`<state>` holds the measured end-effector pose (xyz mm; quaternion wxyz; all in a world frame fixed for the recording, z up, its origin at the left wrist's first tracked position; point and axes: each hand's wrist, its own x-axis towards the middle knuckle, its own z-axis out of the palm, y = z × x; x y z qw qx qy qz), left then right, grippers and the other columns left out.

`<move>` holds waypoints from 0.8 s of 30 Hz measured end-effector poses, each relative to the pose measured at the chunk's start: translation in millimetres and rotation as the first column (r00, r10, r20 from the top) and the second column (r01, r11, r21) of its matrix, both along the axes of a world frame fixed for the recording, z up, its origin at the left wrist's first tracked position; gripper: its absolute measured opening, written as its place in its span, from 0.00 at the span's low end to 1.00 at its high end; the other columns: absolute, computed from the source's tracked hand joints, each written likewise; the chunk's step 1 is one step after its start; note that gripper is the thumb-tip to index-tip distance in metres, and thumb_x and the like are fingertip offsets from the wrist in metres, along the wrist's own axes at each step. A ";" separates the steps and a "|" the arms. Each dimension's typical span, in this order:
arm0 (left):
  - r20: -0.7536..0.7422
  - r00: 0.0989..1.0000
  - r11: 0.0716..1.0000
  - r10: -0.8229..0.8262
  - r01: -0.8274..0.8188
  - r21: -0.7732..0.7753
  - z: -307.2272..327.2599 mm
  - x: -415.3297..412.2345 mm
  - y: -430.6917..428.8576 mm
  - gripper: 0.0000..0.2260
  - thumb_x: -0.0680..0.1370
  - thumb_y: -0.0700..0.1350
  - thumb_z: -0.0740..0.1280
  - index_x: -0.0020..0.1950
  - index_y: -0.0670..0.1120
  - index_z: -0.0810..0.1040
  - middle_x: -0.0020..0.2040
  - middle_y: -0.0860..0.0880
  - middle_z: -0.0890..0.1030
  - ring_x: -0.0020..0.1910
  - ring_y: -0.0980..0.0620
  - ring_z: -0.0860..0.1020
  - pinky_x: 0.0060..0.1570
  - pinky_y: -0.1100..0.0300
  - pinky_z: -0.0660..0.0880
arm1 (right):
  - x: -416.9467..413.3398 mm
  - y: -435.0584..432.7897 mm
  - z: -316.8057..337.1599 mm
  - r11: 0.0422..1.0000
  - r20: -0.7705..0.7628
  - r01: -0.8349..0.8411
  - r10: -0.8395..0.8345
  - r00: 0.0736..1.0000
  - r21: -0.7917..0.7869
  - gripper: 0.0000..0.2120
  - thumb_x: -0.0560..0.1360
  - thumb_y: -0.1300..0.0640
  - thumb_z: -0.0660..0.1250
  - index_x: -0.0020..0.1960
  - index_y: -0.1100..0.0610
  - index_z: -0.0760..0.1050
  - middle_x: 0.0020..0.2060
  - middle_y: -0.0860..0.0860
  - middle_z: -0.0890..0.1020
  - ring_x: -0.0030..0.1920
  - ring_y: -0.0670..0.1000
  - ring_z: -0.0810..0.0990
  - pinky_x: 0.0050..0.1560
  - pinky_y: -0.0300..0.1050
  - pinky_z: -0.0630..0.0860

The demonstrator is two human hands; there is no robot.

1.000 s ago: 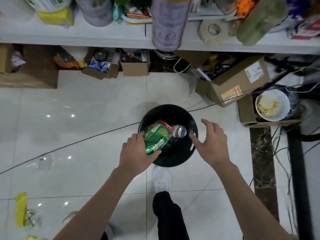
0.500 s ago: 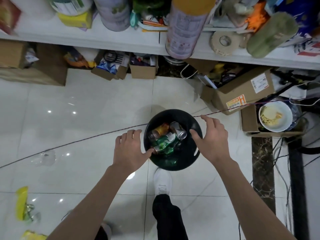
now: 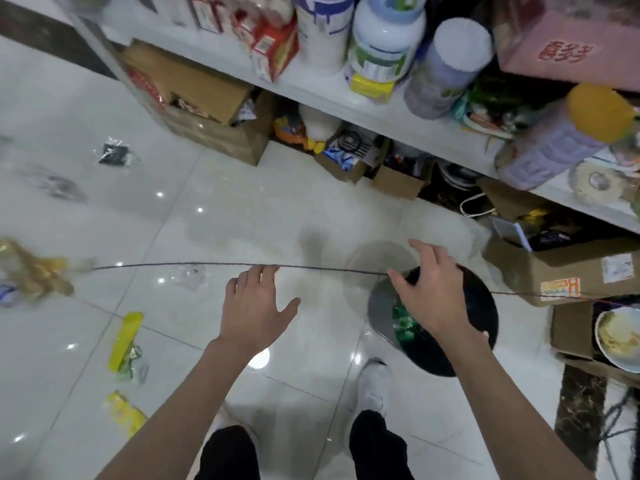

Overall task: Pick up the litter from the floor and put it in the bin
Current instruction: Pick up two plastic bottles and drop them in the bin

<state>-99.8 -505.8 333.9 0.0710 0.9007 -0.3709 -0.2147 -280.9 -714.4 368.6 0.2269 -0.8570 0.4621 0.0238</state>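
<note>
The black round bin (image 3: 481, 306) stands on the tiled floor at the right, with green litter (image 3: 403, 323) inside it. My right hand (image 3: 429, 292) hovers over the bin's near rim, fingers spread and empty. Left of the bin, my left hand (image 3: 256, 306) is held flat above the floor, fingers straight, holding nothing. Litter lies on the floor at the left: a yellow wrapper (image 3: 125, 341), a second yellow wrapper (image 3: 126, 414), a clear plastic scrap (image 3: 188, 275), a dark packet (image 3: 113, 154) and a blurred brownish bag (image 3: 31, 271).
A thin dark cord (image 3: 207, 265) runs across the floor to the bin. A white shelf (image 3: 346, 98) full of jars stands behind, with cardboard boxes (image 3: 214, 112) under it. A box (image 3: 568, 268) and a bowl (image 3: 620, 334) sit right of the bin. My feet (image 3: 374, 386) are below.
The green packet left my left hand and lies in the bin. My left hand drew away leftward, empty. The view swung left, showing more litter on the floor.
</note>
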 end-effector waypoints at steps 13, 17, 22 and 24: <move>0.015 0.928 0.925 0.373 -0.370 -0.085 49.8 156.5 237.8 0.29 0.74 0.59 0.69 0.71 0.46 0.71 0.65 0.47 0.75 0.63 0.44 0.74 0.61 0.50 0.67 | 227.8 188.1 28.2 0.940 0.037 -0.341 0.341 0.939 0.014 0.29 0.76 0.45 0.69 0.73 0.53 0.67 0.66 0.55 0.74 0.66 0.57 0.71 0.67 0.52 0.65; 0.006 0.871 0.864 0.492 -0.487 -0.126 60.6 192.3 311.8 0.29 0.74 0.59 0.69 0.71 0.46 0.71 0.65 0.47 0.75 0.63 0.45 0.73 0.61 0.51 0.66 | 288.8 250.9 34.7 0.893 0.045 -0.451 0.450 0.892 0.004 0.28 0.76 0.46 0.70 0.72 0.53 0.68 0.66 0.55 0.74 0.65 0.58 0.72 0.66 0.54 0.66; 0.008 0.794 0.788 0.608 -0.601 -0.135 62.1 228.5 395.5 0.28 0.75 0.59 0.68 0.71 0.47 0.70 0.66 0.48 0.74 0.63 0.45 0.72 0.61 0.52 0.65 | 353.1 323.3 27.9 0.831 0.046 -0.556 0.555 0.830 0.014 0.29 0.75 0.46 0.71 0.72 0.53 0.68 0.65 0.55 0.74 0.65 0.58 0.71 0.66 0.54 0.65; 0.009 0.769 0.763 0.639 -0.634 -0.126 60.5 240.2 424.3 0.29 0.76 0.59 0.68 0.72 0.47 0.69 0.66 0.48 0.73 0.64 0.45 0.72 0.62 0.52 0.64 | 376.2 350.4 23.6 0.804 0.053 -0.594 0.593 0.804 0.020 0.29 0.75 0.46 0.71 0.72 0.54 0.68 0.65 0.55 0.74 0.66 0.58 0.71 0.66 0.54 0.65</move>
